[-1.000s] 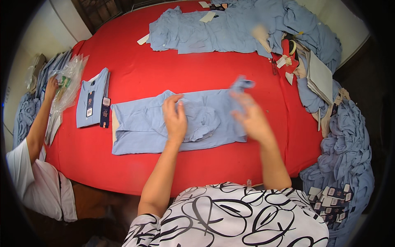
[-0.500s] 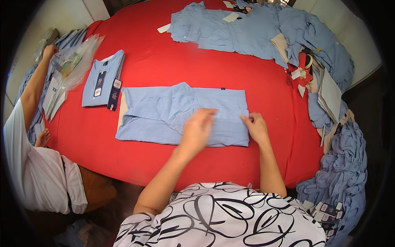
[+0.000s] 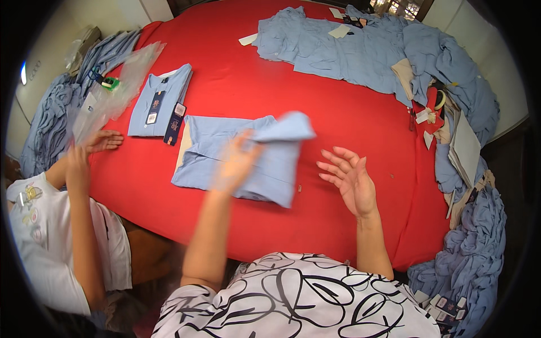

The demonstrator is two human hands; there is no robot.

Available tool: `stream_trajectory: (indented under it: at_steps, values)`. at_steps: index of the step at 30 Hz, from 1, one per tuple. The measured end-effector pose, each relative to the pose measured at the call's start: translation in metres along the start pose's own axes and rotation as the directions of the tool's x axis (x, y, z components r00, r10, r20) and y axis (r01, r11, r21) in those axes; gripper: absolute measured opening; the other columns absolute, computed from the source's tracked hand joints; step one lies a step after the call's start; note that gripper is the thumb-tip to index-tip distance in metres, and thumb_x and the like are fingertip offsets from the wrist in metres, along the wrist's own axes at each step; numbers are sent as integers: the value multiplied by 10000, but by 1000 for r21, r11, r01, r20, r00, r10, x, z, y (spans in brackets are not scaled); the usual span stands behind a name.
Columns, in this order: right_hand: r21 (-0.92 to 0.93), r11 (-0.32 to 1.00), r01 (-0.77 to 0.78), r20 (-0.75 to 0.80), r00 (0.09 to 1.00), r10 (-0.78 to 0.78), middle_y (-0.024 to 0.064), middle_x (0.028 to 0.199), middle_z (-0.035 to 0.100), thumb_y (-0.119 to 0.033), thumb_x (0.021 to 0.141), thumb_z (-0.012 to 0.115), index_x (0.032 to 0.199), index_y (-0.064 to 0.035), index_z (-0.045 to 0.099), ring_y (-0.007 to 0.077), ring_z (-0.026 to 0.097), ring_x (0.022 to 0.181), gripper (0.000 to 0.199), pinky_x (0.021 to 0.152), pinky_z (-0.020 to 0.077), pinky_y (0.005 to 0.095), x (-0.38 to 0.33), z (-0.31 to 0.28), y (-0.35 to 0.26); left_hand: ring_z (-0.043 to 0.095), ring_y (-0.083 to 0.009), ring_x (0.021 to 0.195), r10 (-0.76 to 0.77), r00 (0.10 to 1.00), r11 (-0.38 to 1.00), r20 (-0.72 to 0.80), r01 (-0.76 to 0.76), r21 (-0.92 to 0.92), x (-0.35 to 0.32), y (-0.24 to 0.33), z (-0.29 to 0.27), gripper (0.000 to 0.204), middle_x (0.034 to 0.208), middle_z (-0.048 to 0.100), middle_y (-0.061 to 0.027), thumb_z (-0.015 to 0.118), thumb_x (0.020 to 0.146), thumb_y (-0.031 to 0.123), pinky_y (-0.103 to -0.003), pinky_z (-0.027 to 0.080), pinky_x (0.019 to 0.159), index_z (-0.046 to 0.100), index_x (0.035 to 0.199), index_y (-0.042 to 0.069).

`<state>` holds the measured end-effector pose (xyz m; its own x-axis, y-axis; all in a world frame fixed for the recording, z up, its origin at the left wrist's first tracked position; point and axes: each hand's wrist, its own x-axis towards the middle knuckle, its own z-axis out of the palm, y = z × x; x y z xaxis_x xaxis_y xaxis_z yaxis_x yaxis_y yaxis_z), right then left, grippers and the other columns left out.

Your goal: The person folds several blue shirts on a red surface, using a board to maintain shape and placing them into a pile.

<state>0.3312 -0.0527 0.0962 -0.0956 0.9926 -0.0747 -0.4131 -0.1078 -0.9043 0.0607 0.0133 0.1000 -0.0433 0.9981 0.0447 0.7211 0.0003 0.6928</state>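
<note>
A light-blue shirt (image 3: 208, 163) lies partly folded in front of me, a beige strip showing along its left end. Blurred by motion, my left hand (image 3: 234, 163) is over the middle of it, fingers closed on a flap of the right end. The flap's upper corner (image 3: 290, 127) stands up off the cloth. Right of the shirt, my right hand (image 3: 349, 180) is raised above the table, palm turned inward, fingers apart and holding nothing. Behind the shirt to the left sits a neatly folded blue shirt (image 3: 169, 93) with dark hang tags (image 3: 174, 124).
Red cloth covers the table (image 3: 225, 62). Blue garments heap up at the far right (image 3: 451, 62) and right edge (image 3: 473, 242); scissors, a tape roll and white card sheets (image 3: 465, 146) lie there. At left, a co-worker's hand (image 3: 104, 141) is near clear plastic bags (image 3: 121, 90).
The shirt's right end has been lifted and turned over leftward. My left hand moved left with it; my right hand let go and opened. The co-worker's arm drew back toward the near side.
</note>
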Motion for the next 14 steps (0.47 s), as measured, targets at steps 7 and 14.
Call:
stream_trajectory:
  at_steps: [7,14]
  values:
    - [-136,970,-199,6,979,202,164,1411,489,-364,1049,436,1396,11,447,282,577,1205,511,964,495,372,4,-8,20,596,-348,1152,-216,964,931,-157,252,266,43,-198,-88,553,1303,572,-233,754,810,270,-409,478,968,613,1224,-67]
    - [-529,848,29,0,999,-35,152,1454,459,-376,1038,467,1429,-18,440,290,479,1316,530,1075,413,397,40,20,-10,572,-363,1181,-423,906,885,4,412,217,27,-151,-80,619,1300,558,-229,801,759,350,-440,455,995,632,1281,65]
